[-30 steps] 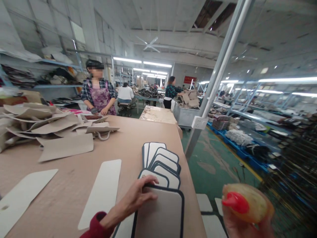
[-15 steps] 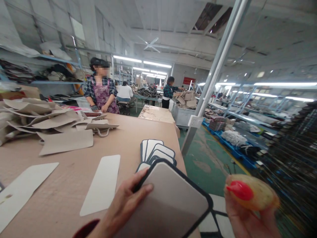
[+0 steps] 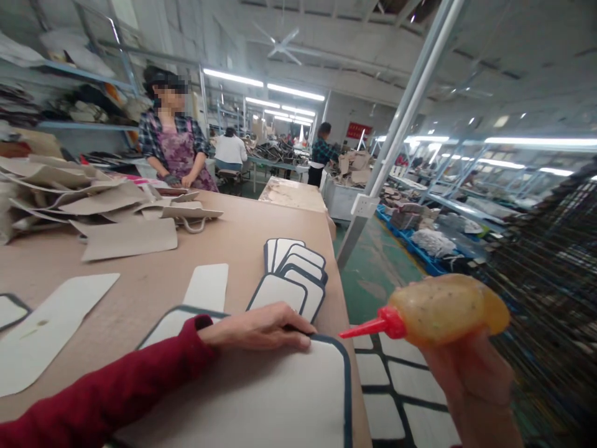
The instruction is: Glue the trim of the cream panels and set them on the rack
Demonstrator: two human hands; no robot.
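Observation:
My right hand [image 3: 476, 373] is wrapped around a squeeze bottle [image 3: 441, 308] of amber liquid, tilted so that its red nozzle points left. The nozzle tip is close to the right corner of a large white panel [image 3: 289, 392] with a dark border, apart from it. My left hand [image 3: 265, 326] reaches across from the left in a red sleeve and grips the panel's far edge with its fingers closed. Just beyond it lies a fanned stack of dark-edged white panels [image 3: 275, 292]. Partly under the arm is another dark-edged panel [image 3: 172, 320].
Plain white pieces [image 3: 208, 286] lie on the brown table [image 3: 242, 230]. Folded beige pieces [image 3: 130, 239] are heaped at the left. A person in an apron [image 3: 175, 143] stands across the table. A metal post [image 3: 396, 124] rises at the right, with more dark-edged panels [image 3: 415, 379] below.
The large panel has come down from a raised tilt to lie flatter. My left hand has shifted along its far edge. The bottle has turned, its nozzle now pointing left towards the panel.

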